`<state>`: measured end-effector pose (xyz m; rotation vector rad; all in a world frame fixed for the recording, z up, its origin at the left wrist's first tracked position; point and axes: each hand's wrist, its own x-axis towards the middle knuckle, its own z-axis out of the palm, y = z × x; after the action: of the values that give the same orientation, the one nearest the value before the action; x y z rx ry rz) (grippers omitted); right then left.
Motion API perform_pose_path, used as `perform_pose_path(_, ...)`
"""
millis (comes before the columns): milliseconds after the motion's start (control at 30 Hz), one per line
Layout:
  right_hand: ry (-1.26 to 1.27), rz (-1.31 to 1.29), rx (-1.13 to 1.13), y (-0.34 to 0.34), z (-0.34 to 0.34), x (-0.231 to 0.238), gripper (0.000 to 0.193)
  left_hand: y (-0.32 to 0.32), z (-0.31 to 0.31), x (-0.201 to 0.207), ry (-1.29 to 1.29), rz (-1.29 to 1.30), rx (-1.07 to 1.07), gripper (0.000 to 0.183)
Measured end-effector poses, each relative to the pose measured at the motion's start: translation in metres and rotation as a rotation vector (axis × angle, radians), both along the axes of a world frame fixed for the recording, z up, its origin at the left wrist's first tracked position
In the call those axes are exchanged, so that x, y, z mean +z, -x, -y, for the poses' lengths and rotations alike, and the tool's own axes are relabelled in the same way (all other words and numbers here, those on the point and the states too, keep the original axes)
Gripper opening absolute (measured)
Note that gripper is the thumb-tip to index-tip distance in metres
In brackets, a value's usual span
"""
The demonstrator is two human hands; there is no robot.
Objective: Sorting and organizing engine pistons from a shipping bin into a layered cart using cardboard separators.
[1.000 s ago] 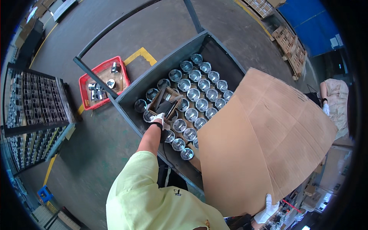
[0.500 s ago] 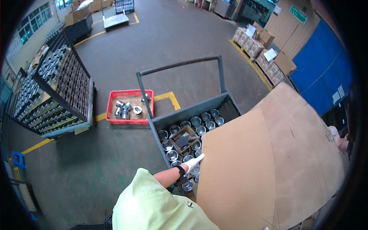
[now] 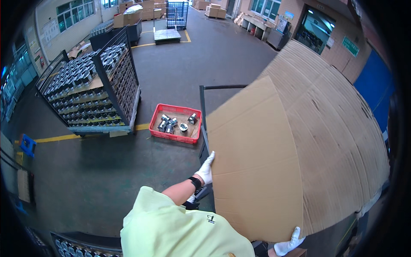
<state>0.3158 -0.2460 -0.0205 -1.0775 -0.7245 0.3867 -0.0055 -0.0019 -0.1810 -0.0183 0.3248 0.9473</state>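
A large brown cardboard sheet point(image 3: 257, 171) with a fold line fills the right half of the view, tilted up in front of me. My left hand point(image 3: 205, 170), in a white glove with a black band at the wrist, is closed on its left edge. Low down, my right hand point(image 3: 289, 244), also in a white glove, grips the bottom edge. Behind the sheet, most of a dark metal cart is hidden; its handle bar point(image 3: 222, 87) shows above the left edge. The cart's contents are out of sight.
A red plastic crate point(image 3: 156, 128) with several metal pistons stands on the floor left of the cart. Further left is a tall rack point(image 3: 107, 85) stacked with metal parts. A flat platform trolley point(image 3: 167, 35) stands farther back. A blue stool point(image 3: 28, 145) is at far left.
The cardboard sheet has come up and left, hiding the cart's round metal parts. My right hand has come into view on its bottom edge. The view has turned left.
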Motion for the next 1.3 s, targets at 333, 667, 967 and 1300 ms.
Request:
perform_pose_path(333, -0.026, 0.038, 0.256, 0.098, -0.113, 0.023, 0.039, 0.149, -0.035, 0.024, -0.177, -0.057, 0.264, 0.065)
perform_pose_path(667, 0.006, -0.029, 0.394, 0.285, -0.296, 0.020, 0.030, 0.449, 0.010, -0.032, 0.119, -0.140, 0.745, 0.045)
perform_pose_path(967, 0.191, -0.047, 0.306, 0.444, -0.431, 0.013, 0.033, 0.594, 0.016, -0.032, 0.189, -0.112, 1.148, 0.025)
perform_pose_path(1300, 0.246, -0.118, 0.341, 0.519, -0.612, -0.035, 0.031, 0.658, -0.144, -0.004, 0.112, -0.548, 0.897, 0.039)
